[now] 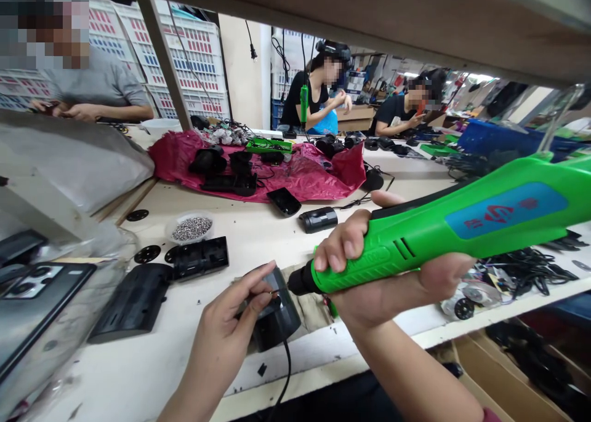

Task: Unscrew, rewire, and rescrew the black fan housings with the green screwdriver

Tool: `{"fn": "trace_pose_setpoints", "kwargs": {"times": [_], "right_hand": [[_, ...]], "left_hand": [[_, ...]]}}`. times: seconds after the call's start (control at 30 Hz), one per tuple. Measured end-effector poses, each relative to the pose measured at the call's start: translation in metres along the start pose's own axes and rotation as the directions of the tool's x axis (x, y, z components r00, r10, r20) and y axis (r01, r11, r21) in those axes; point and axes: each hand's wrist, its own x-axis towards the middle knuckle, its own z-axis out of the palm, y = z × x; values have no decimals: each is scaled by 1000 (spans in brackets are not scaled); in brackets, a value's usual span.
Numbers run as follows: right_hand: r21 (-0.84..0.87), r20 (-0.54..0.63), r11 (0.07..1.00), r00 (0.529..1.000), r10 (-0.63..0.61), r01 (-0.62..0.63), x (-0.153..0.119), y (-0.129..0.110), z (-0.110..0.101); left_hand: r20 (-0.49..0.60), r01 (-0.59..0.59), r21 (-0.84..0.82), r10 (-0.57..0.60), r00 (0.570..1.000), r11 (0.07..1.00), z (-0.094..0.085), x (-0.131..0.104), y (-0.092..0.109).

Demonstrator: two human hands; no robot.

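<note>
My right hand [385, 293] is wrapped around a green electric screwdriver [503, 216] with a blue label. Its black nose points left and its bit reaches toward a black plastic housing [279, 326] near the table's front edge. My left hand [226, 326] is over that housing, thumb and forefinger pinched together at the bit's tip. Whatever lies between those fingertips is too small and covered to name. A black cable [287, 370] runs down from the housing past the table edge.
A bowl of small screws [191, 227], black plastic shells [133, 299] and a dark tablet-like device [37, 314] lie leftward. Behind is a pink plastic sheet [323, 185] bearing black parts. Cables [521, 262] lie right. A shelf [415, 25] hangs overhead; several co-workers sit beyond.
</note>
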Motion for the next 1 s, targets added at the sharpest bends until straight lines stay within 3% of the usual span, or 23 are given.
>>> {"fn": "trace_pose_setpoints", "kwargs": {"times": [0.2,0.37,0.47,0.7,1.0], "right_hand": [[47,-27,999,1000,-9,11,0,5,3],[2,5,1000,1000,-6,6,2,0,2],[5,20,1000,1000,-1,1,3,-1,2],[-96,192,991,979,-69,88,6,6,-5],[-108,123,990,989,-77,90,-4,17,-13]], "left_hand": [[7,-113,46,112,994,993,0,-1,-1],[-47,-212,239,229,972,948,0,-8,-4],[-41,-145,298,164,986,944,3,-11,-13],[21,42,117,-45,999,992,10,-7,-24],[13,85,52,-86,996,995,6,-8,-29]]}}
